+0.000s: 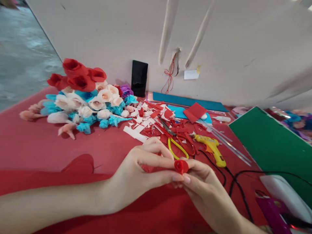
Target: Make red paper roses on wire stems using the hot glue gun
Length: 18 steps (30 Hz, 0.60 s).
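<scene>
Both hands meet low in the middle of the view over a red table (36, 152). My left hand (138, 175) is closed, its fingers pinched round a small rolled red paper flower (181, 166). My right hand (207, 191) comes in from the lower right, and its fingertips press on the same red roll from below. The roll's spiral top faces up between the two thumbs. Just beyond the hands lie yellow-handled scissors (176, 144) on red and white paper scraps (151, 125).
A heap of finished red, white, peach and blue paper flowers (83, 97) sits at the left back. A yellow glue gun (212, 148) with a black cord lies right of the scissors. A green sheet (270, 143), blue paper (187, 100) and a black phone (139, 78) stand near the wall.
</scene>
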Each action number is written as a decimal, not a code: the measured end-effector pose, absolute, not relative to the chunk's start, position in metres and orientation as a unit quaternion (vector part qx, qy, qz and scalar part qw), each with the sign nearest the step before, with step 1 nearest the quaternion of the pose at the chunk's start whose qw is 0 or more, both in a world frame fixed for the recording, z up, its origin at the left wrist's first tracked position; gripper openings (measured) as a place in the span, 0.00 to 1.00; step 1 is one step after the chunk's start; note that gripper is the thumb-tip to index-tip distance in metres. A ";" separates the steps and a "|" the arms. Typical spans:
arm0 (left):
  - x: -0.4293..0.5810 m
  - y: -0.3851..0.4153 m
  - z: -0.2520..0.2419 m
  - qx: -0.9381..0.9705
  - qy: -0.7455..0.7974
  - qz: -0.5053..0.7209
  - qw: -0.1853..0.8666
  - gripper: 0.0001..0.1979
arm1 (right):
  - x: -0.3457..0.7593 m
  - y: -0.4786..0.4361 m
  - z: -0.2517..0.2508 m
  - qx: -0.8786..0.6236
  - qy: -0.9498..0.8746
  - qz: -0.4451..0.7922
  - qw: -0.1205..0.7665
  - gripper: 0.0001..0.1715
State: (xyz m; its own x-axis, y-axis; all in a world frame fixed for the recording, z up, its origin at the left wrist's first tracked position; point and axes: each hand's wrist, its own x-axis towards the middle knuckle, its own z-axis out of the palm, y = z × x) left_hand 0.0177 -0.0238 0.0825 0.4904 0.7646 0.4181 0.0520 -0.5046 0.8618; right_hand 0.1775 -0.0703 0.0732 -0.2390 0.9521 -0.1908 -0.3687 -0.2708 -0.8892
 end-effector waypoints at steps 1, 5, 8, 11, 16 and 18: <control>0.018 -0.024 0.083 0.753 0.270 0.429 0.420 0.03 | 0.177 -0.071 0.073 -0.391 -0.369 0.695 0.478 0.03; 0.019 -0.025 0.082 0.742 0.271 0.441 0.426 0.03 | 0.177 -0.071 0.072 -0.383 -0.355 0.700 0.487 0.05; 0.019 -0.026 0.080 0.731 0.278 0.446 0.435 0.04 | 0.177 -0.070 0.072 -0.378 -0.349 0.699 0.497 0.06; 0.020 -0.027 0.080 0.718 0.286 0.444 0.454 0.04 | 0.176 -0.071 0.073 -0.374 -0.346 0.697 0.505 0.07; 0.021 -0.029 0.081 0.681 0.326 0.413 0.510 0.05 | 0.176 -0.072 0.071 -0.385 -0.332 0.699 0.504 0.06; 0.021 -0.029 0.081 0.670 0.326 0.403 0.531 0.05 | 0.177 -0.073 0.070 -0.392 -0.334 0.698 0.497 0.05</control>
